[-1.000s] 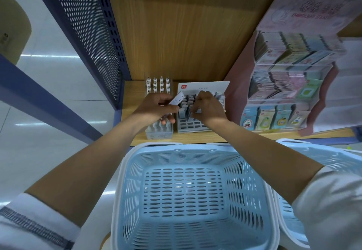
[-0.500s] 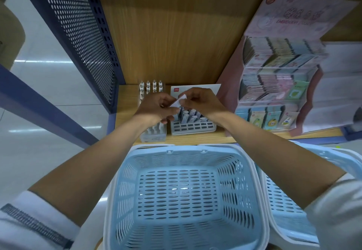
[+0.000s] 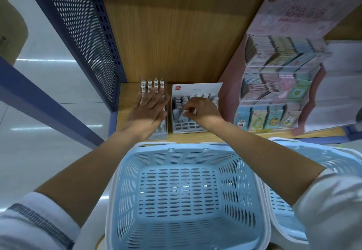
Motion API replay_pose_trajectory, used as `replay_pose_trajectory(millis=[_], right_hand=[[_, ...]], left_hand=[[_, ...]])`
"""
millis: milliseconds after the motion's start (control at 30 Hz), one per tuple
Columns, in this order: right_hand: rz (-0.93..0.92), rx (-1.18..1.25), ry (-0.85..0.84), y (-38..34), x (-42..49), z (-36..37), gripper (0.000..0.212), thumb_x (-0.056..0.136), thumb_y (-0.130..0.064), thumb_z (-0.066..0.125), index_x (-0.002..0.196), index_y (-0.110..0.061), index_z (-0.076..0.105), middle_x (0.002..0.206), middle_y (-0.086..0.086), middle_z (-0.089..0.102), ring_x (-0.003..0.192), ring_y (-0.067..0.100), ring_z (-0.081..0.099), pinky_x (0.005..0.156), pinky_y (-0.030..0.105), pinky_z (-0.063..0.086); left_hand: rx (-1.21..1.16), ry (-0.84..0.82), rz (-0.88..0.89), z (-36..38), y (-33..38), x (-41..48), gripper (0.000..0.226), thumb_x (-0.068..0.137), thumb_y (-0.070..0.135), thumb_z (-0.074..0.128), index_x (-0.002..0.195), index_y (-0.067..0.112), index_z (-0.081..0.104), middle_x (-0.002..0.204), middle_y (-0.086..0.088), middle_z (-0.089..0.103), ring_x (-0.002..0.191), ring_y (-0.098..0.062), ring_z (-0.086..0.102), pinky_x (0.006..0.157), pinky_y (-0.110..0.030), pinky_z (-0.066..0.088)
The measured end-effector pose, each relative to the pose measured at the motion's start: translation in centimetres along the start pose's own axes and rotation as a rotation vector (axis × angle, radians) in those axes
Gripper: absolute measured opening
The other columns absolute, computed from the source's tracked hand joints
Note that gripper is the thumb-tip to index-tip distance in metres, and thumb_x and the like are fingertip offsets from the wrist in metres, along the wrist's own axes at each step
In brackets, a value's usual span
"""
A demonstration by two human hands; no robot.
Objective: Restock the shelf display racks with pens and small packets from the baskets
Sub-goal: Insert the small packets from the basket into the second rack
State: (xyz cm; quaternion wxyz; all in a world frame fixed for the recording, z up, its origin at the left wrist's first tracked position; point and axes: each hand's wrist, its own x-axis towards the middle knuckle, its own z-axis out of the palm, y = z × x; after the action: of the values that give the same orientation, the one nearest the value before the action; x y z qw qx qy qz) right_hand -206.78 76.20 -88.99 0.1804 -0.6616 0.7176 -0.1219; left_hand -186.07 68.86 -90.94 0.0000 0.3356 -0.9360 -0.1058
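Head view: left hand (image 3: 148, 111) spread over pens (image 3: 152, 83); right hand (image 3: 204, 110) pinches packet (image 3: 187, 111) above rack (image 3: 188, 127).

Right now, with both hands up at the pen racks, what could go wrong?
The left hand lies open and blurred over the upright pens in the narrow clear rack, which stands near the shelf front edge; a push could tip it. The right hand pinches a small white piece above the grey rack; it could slip down into the slots.
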Motion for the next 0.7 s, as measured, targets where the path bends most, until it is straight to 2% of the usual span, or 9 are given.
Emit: replay_pose_trajectory(millis=[133, 267, 400, 533, 700], right_hand=[[-0.052, -0.054, 0.008, 0.3, 0.4, 1.0, 0.014, 0.087, -0.02, 0.067, 0.096, -0.01, 0.073, 0.095, 0.008, 0.068, 0.088, 0.026, 0.061, 0.071, 0.03, 0.041], [-0.072, -0.084, 0.051, -0.1, 0.7, 1.2, 0.016, 0.088, -0.021, 0.066, 0.1, -0.012, 0.073, 0.099, 0.006, 0.069, 0.09, 0.023, 0.061, 0.072, 0.023, 0.033], [-0.087, -0.122, 0.011, -0.3, 1.0, 1.3, 0.018, 0.088, -0.021, 0.066, 0.103, -0.014, 0.073, 0.103, 0.004, 0.069, 0.093, 0.022, 0.061, 0.074, 0.023, 0.033], [-0.095, -0.124, 0.017, 0.1, 0.8, 1.1, 0.016, 0.086, -0.019, 0.067, 0.099, -0.012, 0.074, 0.1, 0.006, 0.069, 0.091, 0.024, 0.061, 0.072, 0.023, 0.033], [-0.063, -0.098, 0.045, -0.5, 1.2, 2.2, 0.018, 0.081, -0.015, 0.071, 0.099, -0.013, 0.069, 0.095, 0.005, 0.069, 0.087, 0.023, 0.063, 0.076, 0.029, 0.047]], left_hand=[[0.012, 0.017, 0.022, 0.6, -0.5, 0.4, 0.072, 0.087, 0.055, -0.01, 0.153, 0.027, 0.0, 0.159, 0.007, -0.015, 0.147, -0.013, -0.019, 0.12, -0.041, -0.011], [-0.023, 0.028, 0.037, 0.8, -0.6, 0.6, 0.066, 0.088, 0.055, -0.008, 0.148, 0.029, -0.005, 0.161, 0.006, -0.01, 0.147, -0.013, -0.017, 0.121, -0.042, -0.008], [-0.043, 0.054, 0.042, 1.0, -0.7, 0.4, 0.064, 0.091, 0.054, -0.004, 0.15, 0.029, 0.0, 0.161, 0.006, -0.006, 0.148, -0.012, -0.013, 0.121, -0.041, -0.007], [-0.074, 0.063, 0.043, 0.9, -0.6, 0.4, 0.068, 0.091, 0.053, -0.002, 0.153, 0.028, 0.008, 0.162, 0.006, -0.003, 0.148, -0.011, -0.013, 0.121, -0.041, -0.006], [-0.101, 0.064, 0.036, 0.7, -0.6, 0.2, 0.07, 0.09, 0.054, -0.002, 0.153, 0.028, 0.01, 0.162, 0.007, -0.005, 0.148, -0.01, -0.013, 0.121, -0.041, -0.006]])
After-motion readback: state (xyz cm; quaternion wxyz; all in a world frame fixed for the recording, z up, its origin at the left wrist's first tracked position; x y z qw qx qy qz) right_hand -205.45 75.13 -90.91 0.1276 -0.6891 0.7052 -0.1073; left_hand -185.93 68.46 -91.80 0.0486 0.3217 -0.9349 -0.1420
